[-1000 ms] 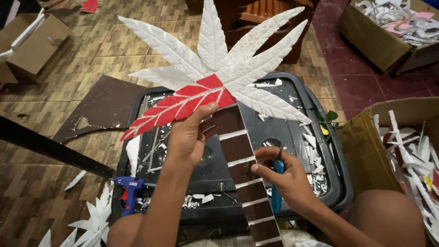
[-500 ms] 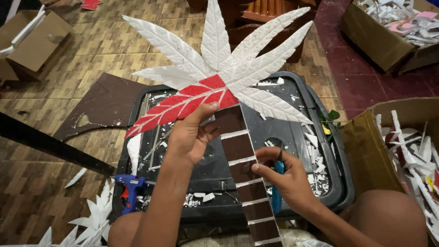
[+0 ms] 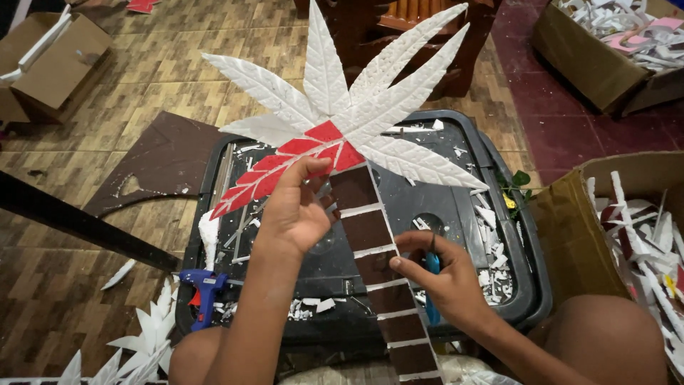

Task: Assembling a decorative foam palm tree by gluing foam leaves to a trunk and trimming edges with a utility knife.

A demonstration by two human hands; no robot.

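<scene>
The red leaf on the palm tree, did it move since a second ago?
No. The red leaf lies over the same corner of the black bin lid as before, the left hand pinching it.

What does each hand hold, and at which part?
The left hand grips the foam palm tree where the red leaf meets the trunk. The right hand holds a blue tool and touches the trunk's edge.
</scene>
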